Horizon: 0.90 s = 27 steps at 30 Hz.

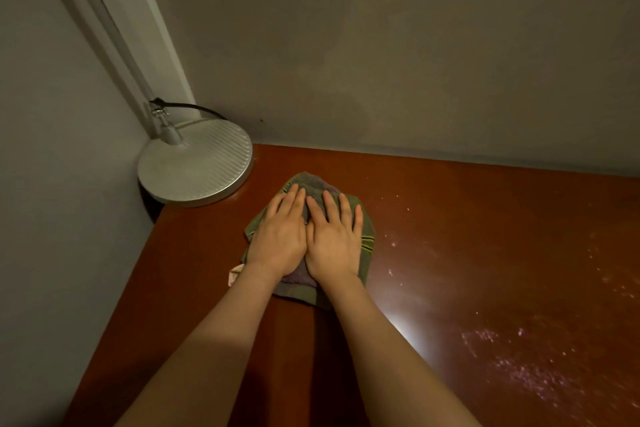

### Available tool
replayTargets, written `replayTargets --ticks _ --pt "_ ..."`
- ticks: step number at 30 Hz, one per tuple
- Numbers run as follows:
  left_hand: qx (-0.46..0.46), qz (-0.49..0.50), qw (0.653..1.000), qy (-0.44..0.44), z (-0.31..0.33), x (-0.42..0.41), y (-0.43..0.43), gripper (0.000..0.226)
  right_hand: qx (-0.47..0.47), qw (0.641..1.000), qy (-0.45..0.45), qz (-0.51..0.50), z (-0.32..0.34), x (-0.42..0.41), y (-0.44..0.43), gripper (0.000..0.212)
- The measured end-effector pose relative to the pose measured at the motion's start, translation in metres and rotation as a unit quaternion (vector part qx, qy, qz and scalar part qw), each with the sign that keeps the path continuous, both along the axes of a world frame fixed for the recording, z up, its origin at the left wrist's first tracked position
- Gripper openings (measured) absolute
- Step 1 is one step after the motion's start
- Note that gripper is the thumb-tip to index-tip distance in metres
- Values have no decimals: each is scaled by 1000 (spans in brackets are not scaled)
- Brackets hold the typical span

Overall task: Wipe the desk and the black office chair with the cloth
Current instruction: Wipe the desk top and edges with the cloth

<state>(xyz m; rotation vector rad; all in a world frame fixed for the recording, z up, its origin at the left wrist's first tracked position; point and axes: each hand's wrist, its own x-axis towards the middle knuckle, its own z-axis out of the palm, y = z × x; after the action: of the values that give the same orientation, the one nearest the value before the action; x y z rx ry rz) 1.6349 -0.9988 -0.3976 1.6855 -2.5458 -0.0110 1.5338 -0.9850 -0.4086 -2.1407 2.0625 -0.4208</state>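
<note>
Head view shows my left hand (280, 236) and right hand (334, 239) flat, fingers straight, pressing the cloth (311, 184) onto the desk (485, 253) beside the lamp base (195, 166). I'd press evenly and sweep right toward the dusty specks (526, 371).

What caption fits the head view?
Left hand and right hand press a green cloth flat on the dusty desk beside a lamp base.
</note>
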Motion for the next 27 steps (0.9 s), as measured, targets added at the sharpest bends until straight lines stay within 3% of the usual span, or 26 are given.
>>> replayTargets --ticks 5,9,12,18,21,27 --pt "-21 4 1000 22 1 -12 -32 57 -21 1000 -9 -16 1 -11 -26 67" --pt "-13 6 999 49 4 -25 -55 80 -43 999 -16 -26 1 -22 -50 66" --pt "-14 15 998 59 3 -31 -65 85 -36 999 -30 -16 0 -28 -61 55" --pt "1 46 997 67 -6 -32 -87 84 11 999 -31 25 8 -38 -78 48" --pt "8 74 995 60 -8 -36 -98 70 13 999 -18 41 9 -43 -93 47" --pt "8 94 994 57 -5 -40 -95 70 11 998 -15 56 8 -45 -94 46"
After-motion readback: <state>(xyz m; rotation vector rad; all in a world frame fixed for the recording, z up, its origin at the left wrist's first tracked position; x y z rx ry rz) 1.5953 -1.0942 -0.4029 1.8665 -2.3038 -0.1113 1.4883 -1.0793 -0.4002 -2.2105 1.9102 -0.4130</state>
